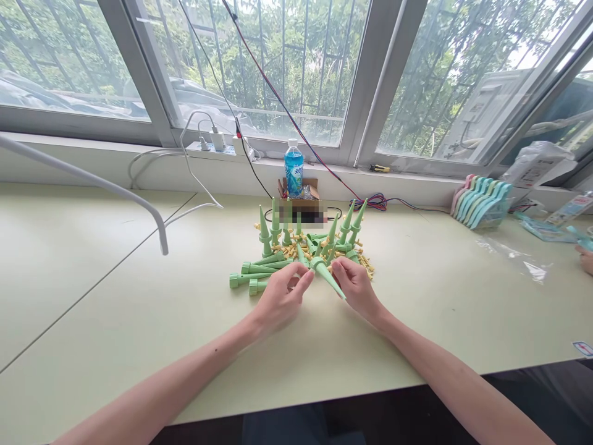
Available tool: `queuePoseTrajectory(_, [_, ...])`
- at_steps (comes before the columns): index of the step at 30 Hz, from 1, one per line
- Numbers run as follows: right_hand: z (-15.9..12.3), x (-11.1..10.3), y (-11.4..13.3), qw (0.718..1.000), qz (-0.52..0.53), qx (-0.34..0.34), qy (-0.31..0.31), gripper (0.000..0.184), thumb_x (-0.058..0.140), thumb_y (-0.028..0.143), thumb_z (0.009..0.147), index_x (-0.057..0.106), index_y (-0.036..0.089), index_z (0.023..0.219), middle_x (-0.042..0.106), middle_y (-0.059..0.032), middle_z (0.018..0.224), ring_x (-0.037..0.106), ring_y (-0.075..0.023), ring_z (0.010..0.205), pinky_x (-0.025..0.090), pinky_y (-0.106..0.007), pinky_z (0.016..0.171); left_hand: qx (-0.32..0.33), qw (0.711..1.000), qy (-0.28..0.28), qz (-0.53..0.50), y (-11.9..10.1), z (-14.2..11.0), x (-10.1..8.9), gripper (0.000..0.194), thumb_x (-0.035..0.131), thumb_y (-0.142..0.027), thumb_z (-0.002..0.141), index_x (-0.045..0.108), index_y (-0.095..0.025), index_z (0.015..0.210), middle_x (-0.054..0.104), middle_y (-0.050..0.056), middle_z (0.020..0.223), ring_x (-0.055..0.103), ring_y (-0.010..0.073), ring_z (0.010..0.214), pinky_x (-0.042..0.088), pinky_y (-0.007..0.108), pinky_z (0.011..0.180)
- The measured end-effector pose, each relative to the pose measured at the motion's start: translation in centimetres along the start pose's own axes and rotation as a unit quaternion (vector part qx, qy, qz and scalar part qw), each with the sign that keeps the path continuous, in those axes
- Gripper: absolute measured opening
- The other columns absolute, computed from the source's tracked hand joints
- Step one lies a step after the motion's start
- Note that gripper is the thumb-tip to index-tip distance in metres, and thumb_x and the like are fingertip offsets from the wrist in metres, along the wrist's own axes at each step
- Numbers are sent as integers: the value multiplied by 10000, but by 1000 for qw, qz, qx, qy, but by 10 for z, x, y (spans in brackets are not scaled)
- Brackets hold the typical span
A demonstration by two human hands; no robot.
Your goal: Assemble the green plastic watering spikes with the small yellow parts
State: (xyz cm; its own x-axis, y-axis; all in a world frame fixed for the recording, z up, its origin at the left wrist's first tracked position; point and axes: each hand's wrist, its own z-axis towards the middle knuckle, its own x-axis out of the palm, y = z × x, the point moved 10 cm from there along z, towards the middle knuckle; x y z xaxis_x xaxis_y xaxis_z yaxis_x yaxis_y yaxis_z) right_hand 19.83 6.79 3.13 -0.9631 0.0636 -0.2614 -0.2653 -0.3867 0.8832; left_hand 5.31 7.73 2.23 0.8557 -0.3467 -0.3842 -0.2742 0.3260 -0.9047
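Between my hands is a green plastic spike [328, 277], its ridged cap toward my left hand and its point slanting down to the right. The thumb and fingertips of my left hand [283, 293] pinch at the cap end. My right hand [356, 285] is closed against the side of the spike, and whatever else its fingertips cover is hidden. Just beyond, several green spikes [264, 232] stand upright with small yellow pieces through them. Other green spikes [252, 278] lie on their sides by my left hand. Loose yellow pieces [365, 264] are heaped around them.
Behind the heap, a bottle of blue liquid [293, 170] stands by a small cardboard box [313, 191]. Colourful plastic hangers [482, 201] are at the right, near clear plastic wrapping [532, 270]. A white cable [139, 191] crosses the left. Another person's hand [586, 259] shows at the right edge.
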Motion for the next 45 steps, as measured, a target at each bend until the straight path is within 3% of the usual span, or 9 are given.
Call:
queuePoseTrajectory(4, [-1, 5, 6, 999, -34, -28, 24, 468, 462, 548, 993, 522, 195, 693, 506, 19, 580, 448, -109, 480, 372, -253, 496, -53, 994, 69, -59, 11, -3, 13, 436, 450, -587, 960, 539, -187, 811, 491, -53, 507, 477, 108, 392, 394, 227, 444])
queuePoseTrajectory(16, [-2, 13, 0, 996, -52, -27, 60, 482, 427, 501, 1018, 421, 209, 634, 406, 43, 518, 376, -106, 461, 315, -252, 475, -66, 989, 102, -78, 11, -4, 18, 356, 601, -537, 892, 530, -190, 857, 505, -58, 544, 487, 106, 427, 375, 211, 411])
queuePoseTrajectory(22, [-3, 17, 2, 996, -25, -23, 82, 503, 404, 499, 1027, 397, 206, 618, 408, 40, 520, 372, -98, 458, 315, -247, 467, 68, 997, 3, 21, -10, -4, 3, 276, 675, -381, 863, 576, -188, 1033, 540, -16, 820, 563, 100, 595, 522, 235, 533])
queuePoseTrajectory(30, [-3, 21, 4, 994, 48, -6, 99, 516, 422, 516, 1017, 404, 206, 604, 372, 50, 503, 349, -85, 416, 290, -243, 424, 236, 966, -27, 106, -36, -17, 2, 165, 638, -207, 907, 561, -198, 1053, 531, -2, 919, 546, 52, 600, 487, 175, 517])
queuePoseTrajectory(38, [-5, 26, -2, 990, 74, 8, 118, 518, 444, 514, 1009, 398, 199, 601, 375, 47, 519, 332, -77, 434, 273, -230, 417, 305, 938, -26, 165, -41, -23, 7, 289, 564, -77, 888, 566, -217, 1142, 563, 21, 979, 525, 47, 597, 480, 180, 546])
queuePoseTrajectory(45, [-6, 28, -1, 989, 70, -1, 132, 498, 451, 477, 1016, 414, 195, 608, 361, 49, 523, 317, -79, 448, 261, -228, 422, 311, 935, -30, 168, -40, -24, 7, 342, 506, -46, 882, 560, -242, 1157, 544, 12, 967, 513, 47, 598, 449, 175, 534])
